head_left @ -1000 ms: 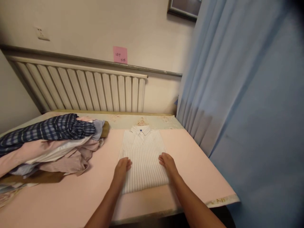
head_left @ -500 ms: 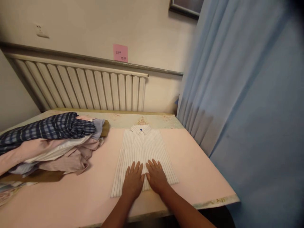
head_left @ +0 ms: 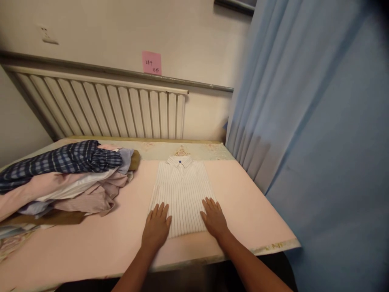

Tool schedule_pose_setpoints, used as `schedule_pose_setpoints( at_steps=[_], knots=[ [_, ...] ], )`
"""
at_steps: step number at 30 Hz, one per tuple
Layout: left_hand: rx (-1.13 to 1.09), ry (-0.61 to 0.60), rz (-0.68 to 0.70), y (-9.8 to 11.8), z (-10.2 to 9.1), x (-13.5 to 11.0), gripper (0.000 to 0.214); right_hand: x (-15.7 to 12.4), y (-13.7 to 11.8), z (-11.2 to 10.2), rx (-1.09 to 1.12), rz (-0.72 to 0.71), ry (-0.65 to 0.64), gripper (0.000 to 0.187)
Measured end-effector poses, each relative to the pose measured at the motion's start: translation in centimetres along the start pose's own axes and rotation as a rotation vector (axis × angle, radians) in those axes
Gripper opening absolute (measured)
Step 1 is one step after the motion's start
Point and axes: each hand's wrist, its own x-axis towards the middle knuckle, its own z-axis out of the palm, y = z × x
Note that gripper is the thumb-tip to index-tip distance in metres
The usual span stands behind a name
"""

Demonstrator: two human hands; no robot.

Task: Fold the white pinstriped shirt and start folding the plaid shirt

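A white shirt with thin dark stripes (head_left: 185, 194) lies flat, its collar at the far end and its lower edge toward me. Its sleeves are not seen spread out to the sides. My left hand (head_left: 157, 226) rests flat over the shirt's lower left corner, fingers stretched out. On the opposite side, my right hand (head_left: 214, 215) lies across the lower right edge with its fingers spread. Neither hand grips the cloth, and the corners beneath them are hidden.
A heap of clothes, topped by a dark plaid shirt (head_left: 67, 162), sits at the left of the pink-covered table (head_left: 252, 202). Behind stands a white radiator (head_left: 121, 109). A blue curtain (head_left: 319, 121) hangs along the right side. A pink note (head_left: 151, 63) is on the wall.
My hands have moved apart, from close together at the shirt's lower middle out to its left and right edges. The view has shifted slightly.
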Motion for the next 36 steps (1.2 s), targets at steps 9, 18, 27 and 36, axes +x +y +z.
schedule_pose_setpoints(
  at_steps=[9,18,27,36],
  knots=[
    [0.059,-0.006,-0.051,0.8,-0.2,0.4,0.049,-0.9,-0.1,-0.1,-0.010,0.034,0.045,0.048],
    [0.099,0.006,0.160,8.7,2.5,1.1,0.049,-0.9,-0.1,-0.4,0.027,0.034,0.066,0.047],
    [0.083,0.001,0.193,7.7,2.5,0.4,0.051,-0.8,0.1,-0.3,0.029,0.029,0.066,0.047],
    [0.045,-0.011,0.135,5.4,1.3,-0.3,0.053,-0.9,0.0,-0.3,0.027,0.032,0.067,0.047]
  ],
)
